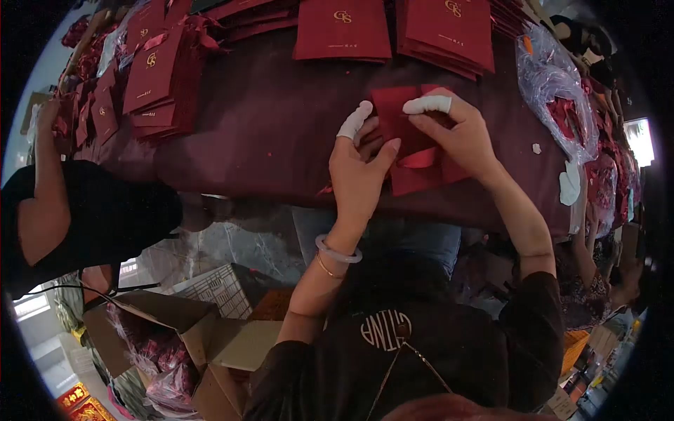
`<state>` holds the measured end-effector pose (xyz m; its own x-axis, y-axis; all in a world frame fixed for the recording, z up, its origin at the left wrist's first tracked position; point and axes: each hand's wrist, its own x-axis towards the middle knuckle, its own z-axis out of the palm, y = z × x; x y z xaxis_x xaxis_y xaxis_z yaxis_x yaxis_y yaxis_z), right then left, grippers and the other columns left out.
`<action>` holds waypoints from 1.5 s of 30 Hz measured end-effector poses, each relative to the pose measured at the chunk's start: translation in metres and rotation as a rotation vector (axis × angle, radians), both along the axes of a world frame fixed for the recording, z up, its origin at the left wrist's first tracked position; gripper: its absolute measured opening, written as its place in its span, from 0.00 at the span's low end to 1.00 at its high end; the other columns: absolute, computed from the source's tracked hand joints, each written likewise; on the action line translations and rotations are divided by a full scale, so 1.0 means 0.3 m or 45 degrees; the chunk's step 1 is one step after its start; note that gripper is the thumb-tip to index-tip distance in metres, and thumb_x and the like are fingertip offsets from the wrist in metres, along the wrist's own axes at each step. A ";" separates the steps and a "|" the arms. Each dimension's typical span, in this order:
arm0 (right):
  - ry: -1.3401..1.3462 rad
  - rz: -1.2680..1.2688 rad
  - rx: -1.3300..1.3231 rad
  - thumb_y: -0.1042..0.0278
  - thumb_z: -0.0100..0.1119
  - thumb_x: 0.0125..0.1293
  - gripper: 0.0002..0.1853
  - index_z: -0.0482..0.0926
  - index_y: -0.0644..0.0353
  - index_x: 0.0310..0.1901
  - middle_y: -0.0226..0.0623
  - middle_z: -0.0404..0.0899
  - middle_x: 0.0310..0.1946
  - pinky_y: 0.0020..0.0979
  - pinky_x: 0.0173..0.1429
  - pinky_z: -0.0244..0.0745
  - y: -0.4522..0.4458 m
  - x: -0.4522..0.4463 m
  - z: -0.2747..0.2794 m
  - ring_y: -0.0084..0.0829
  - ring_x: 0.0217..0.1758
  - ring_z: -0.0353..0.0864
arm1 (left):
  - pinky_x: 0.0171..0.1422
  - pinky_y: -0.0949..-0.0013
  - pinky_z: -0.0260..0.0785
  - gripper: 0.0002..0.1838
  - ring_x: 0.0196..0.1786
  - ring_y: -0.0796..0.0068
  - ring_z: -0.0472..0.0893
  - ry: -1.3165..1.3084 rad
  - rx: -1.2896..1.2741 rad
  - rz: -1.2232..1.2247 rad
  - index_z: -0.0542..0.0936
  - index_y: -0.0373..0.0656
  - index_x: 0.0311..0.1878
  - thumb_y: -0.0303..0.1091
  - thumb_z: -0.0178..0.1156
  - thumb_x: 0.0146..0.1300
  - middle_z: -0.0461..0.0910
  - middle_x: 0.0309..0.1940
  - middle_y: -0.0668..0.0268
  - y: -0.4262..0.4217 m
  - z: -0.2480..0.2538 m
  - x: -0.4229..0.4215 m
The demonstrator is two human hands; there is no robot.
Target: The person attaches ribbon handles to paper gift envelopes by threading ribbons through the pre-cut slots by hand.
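Note:
A dark red paper bag (394, 125) with a glossy red ribbon (418, 158) across it is between my two hands at the near edge of the table. My left hand (358, 165) holds its left side, the thumb on the bag and the other fingers partly hidden; a white finger cover is on the index finger. My right hand (463, 133) grips the upper right part between thumb and index finger, which also wears a white cover. The bag's right side is partly hidden under this hand.
Stacks of red bags with gold lettering (342, 31) (449, 28) lie at the back, more bags (154, 77) at the left. Clear plastic wrap (554, 88) lies right. A cardboard box (189, 312) stands below left. Another person's arm (45, 189) is at the left.

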<state>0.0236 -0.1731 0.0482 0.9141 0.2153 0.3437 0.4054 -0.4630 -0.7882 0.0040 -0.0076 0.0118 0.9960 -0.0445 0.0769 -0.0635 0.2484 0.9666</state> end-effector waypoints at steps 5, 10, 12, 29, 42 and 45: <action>0.226 -0.072 0.126 0.74 0.60 0.57 0.08 0.79 0.61 0.40 0.34 0.79 0.37 0.27 0.47 0.71 0.035 0.017 -0.048 0.26 0.42 0.77 | 0.55 0.70 0.69 0.32 0.53 0.71 0.71 0.005 0.053 -0.001 0.61 0.32 0.61 0.18 0.60 0.53 0.65 0.56 0.51 0.014 -0.009 -0.007; 0.282 -0.108 0.184 0.74 0.60 0.57 0.08 0.79 0.61 0.40 0.34 0.79 0.38 0.27 0.47 0.70 0.021 0.015 -0.063 0.26 0.43 0.77 | 0.56 0.70 0.69 0.32 0.54 0.71 0.71 0.112 -0.003 -0.028 0.60 0.33 0.62 0.18 0.59 0.54 0.65 0.56 0.53 0.014 -0.010 0.005; 0.332 -0.054 0.210 0.73 0.60 0.57 0.09 0.79 0.61 0.40 0.34 0.79 0.38 0.26 0.48 0.70 0.018 0.017 -0.060 0.26 0.43 0.77 | 0.56 0.70 0.69 0.31 0.54 0.71 0.71 0.132 -0.027 -0.029 0.60 0.34 0.62 0.19 0.60 0.55 0.66 0.55 0.53 0.011 -0.007 0.005; 0.205 0.073 0.104 0.77 0.60 0.55 0.07 0.79 0.64 0.37 0.35 0.78 0.35 0.25 0.44 0.71 0.027 0.016 -0.063 0.25 0.39 0.77 | 0.50 0.76 0.69 0.26 0.44 0.77 0.74 0.088 -0.105 0.077 0.65 0.35 0.57 0.24 0.62 0.56 0.73 0.46 0.58 0.009 -0.025 -0.006; -0.361 0.041 -0.569 0.73 0.59 0.51 0.07 0.75 0.62 0.33 0.38 0.73 0.29 0.35 0.45 0.65 0.071 -0.015 -0.015 0.38 0.38 0.73 | 0.51 0.72 0.72 0.27 0.46 0.71 0.76 0.103 -0.260 0.031 0.62 0.33 0.57 0.16 0.60 0.53 0.72 0.46 0.55 0.011 -0.024 -0.013; -0.422 0.132 -0.872 0.75 0.56 0.51 0.08 0.75 0.62 0.35 0.39 0.71 0.32 0.34 0.46 0.65 0.076 -0.016 0.014 0.39 0.38 0.71 | 0.52 0.71 0.71 0.26 0.47 0.70 0.76 0.072 -0.227 0.065 0.62 0.33 0.57 0.16 0.58 0.54 0.72 0.46 0.54 0.008 -0.030 -0.017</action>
